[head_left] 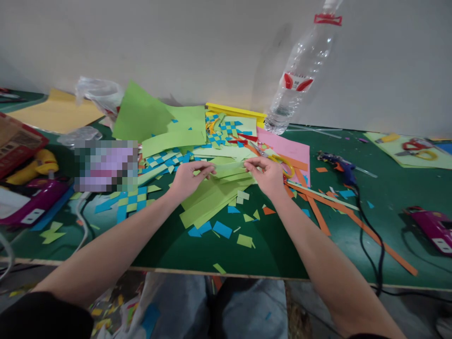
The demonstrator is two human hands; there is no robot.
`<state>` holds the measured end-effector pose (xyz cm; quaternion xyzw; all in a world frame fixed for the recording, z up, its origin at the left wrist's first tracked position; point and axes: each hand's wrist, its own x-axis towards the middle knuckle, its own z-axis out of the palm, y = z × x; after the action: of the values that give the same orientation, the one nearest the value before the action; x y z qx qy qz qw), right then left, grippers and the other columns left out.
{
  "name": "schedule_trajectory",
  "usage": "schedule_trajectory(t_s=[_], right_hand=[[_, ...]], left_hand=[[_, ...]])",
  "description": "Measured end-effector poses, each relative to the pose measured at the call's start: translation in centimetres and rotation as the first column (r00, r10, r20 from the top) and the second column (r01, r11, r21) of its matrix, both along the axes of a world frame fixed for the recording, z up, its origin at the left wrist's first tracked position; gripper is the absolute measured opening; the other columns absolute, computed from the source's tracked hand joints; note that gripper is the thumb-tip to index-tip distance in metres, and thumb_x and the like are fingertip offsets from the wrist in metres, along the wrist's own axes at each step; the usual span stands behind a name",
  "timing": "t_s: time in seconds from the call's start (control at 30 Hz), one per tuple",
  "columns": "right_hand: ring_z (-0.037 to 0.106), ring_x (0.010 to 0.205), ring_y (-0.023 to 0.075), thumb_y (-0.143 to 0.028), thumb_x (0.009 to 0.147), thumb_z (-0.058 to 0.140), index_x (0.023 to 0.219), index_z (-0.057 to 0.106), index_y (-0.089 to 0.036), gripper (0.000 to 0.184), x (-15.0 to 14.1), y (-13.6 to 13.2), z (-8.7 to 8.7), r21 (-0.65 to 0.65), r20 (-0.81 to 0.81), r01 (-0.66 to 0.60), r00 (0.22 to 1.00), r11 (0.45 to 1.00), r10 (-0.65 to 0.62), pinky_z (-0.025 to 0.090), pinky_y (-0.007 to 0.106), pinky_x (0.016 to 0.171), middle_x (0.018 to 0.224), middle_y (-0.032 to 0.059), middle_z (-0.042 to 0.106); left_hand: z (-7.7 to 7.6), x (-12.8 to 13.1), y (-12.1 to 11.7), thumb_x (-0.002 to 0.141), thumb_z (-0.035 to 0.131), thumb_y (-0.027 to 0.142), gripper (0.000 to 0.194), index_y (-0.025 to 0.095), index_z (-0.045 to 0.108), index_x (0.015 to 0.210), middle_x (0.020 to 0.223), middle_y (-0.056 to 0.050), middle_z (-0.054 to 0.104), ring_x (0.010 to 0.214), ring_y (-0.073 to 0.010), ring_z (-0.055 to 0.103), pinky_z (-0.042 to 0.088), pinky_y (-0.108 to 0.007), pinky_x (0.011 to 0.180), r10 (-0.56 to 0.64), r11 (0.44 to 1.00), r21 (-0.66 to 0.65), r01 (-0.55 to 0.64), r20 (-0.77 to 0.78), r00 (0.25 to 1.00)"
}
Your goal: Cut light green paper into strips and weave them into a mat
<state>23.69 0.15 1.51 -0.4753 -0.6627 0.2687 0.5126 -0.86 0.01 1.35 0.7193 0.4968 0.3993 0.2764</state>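
Observation:
Between my two hands stretches a light green paper strip (229,166), pinched at each end. My left hand (192,178) closes thumb and fingers on its left end. At its right end, my right hand (264,175) grips it between thumb and forefinger. Beneath the strip lie several wider green paper strips (212,200), fanned out on the table. Scissors with yellow handles (285,165) rest just right of my right hand. Woven blue and green paper pieces (162,159) lie beyond and left of my left hand.
On the green table (261,259) stands a clear plastic bottle (300,70) against the wall. A glue gun (341,169) with a black cord lies at right. Orange paper strips (353,216) and paper scraps (222,229) are scattered about. A purple device (432,228) sits far right.

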Motion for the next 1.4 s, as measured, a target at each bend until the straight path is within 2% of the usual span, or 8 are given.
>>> schedule_trajectory(t_s=[0.3,0.57,0.7,0.83,0.97,1.1,1.2,1.4], right_hand=[[0.069,0.07,0.0161,-0.032,0.085,0.065,0.085,0.073,-0.022,0.013,0.1,-0.3,0.3,0.098,0.116,0.037,0.992,0.994,-0.048,0.055,0.032,0.073,0.073,0.0001,0.074],[0.068,0.075,0.0194,-0.031,0.084,0.063,0.094,0.065,-0.023,0.013,0.1,-0.3,-0.2,0.126,0.259,0.037,0.964,0.991,-0.069,0.05,0.04,0.085,0.074,0.0004,0.072],[0.066,0.072,0.0195,-0.032,0.083,0.063,0.089,0.061,-0.023,0.011,0.0,-0.3,-0.1,0.124,0.259,0.084,0.959,0.989,-0.114,0.051,0.039,0.08,0.072,0.0007,0.07],[0.067,0.068,0.0188,-0.033,0.083,0.062,0.083,0.058,-0.024,0.01,0.3,0.0,0.0,0.054,0.141,0.178,0.973,0.983,-0.184,0.052,0.035,0.07,0.072,0.0014,0.071],[0.069,0.07,0.0186,-0.037,0.084,0.061,0.085,0.056,-0.024,0.014,0.8,0.6,-0.3,-0.001,-0.009,0.284,0.959,0.959,-0.284,0.053,0.033,0.067,0.075,0.0023,0.073],[0.071,0.081,0.0213,-0.041,0.086,0.057,0.092,0.058,-0.022,0.02,1.0,0.9,-0.7,-0.032,-0.002,0.251,0.968,0.968,-0.251,0.054,0.035,0.073,0.085,0.0064,0.075],[0.07,0.092,0.0261,-0.038,0.086,0.056,0.104,0.059,-0.02,0.026,0.9,1.0,-0.9,-0.012,0.133,0.243,0.962,0.97,-0.239,0.052,0.043,0.084,0.095,0.0102,0.074],[0.066,0.103,0.0301,-0.032,0.086,0.056,0.125,0.052,-0.021,0.041,0.7,1.1,-1.7,0.082,0.358,0.236,0.9,0.968,-0.25,0.037,0.057,0.104,0.113,0.0138,0.07]], left_hand=[[-0.3,0.0,0.1,0.087,0.06,0.038,0.024,0.02,0.075,0.086,0.083,-0.003,0.076,0.061,-0.0139,0.067,0.056,-0.027,0.065,-0.014,1.0,0.023,0.014,-0.01,1.0],[-0.4,0.1,-0.1,0.09,0.059,0.036,0.03,0.02,0.068,0.113,0.084,-0.004,0.075,0.07,-0.017,0.069,0.057,-0.03,0.069,-0.033,0.999,0.026,0.036,-0.134,0.991],[-0.3,0.3,-0.2,0.092,0.055,0.026,0.031,0.019,0.062,0.121,0.109,-0.009,0.07,0.093,-0.0206,0.068,0.055,-0.038,0.085,0.014,0.974,0.224,0.047,-0.263,0.965],[-0.3,0.3,-0.3,0.092,0.056,0.029,0.036,0.019,0.056,0.126,0.132,-0.013,0.056,0.122,-0.0271,0.054,0.046,-0.047,0.102,-0.044,0.904,0.377,0.203,-0.388,0.921],[-0.2,0.5,-0.6,0.09,0.062,0.038,0.034,0.025,0.061,0.121,0.135,-0.009,0.055,0.129,-0.0297,0.047,0.036,-0.054,0.11,-0.199,0.876,0.281,0.392,-0.53,0.825],[-0.1,0.7,-1.0,0.088,0.063,0.047,0.042,0.025,0.061,0.124,0.143,-0.008,0.05,0.135,-0.0312,0.04,0.032,-0.053,0.113,-0.313,0.836,0.182,0.517,-0.615,0.723],[-0.3,0.6,-1.0,0.088,0.062,0.05,0.049,0.026,0.056,0.131,0.146,-0.008,0.047,0.138,-0.0307,0.036,0.031,-0.051,0.114,-0.326,0.833,0.149,0.533,-0.646,0.69],[-1.0,0.3,-0.4,0.092,0.058,0.044,0.048,0.025,0.05,0.136,0.146,-0.009,0.046,0.137,-0.0293,0.037,0.032,-0.052,0.113,-0.269,0.872,0.149,0.466,-0.649,0.711]])
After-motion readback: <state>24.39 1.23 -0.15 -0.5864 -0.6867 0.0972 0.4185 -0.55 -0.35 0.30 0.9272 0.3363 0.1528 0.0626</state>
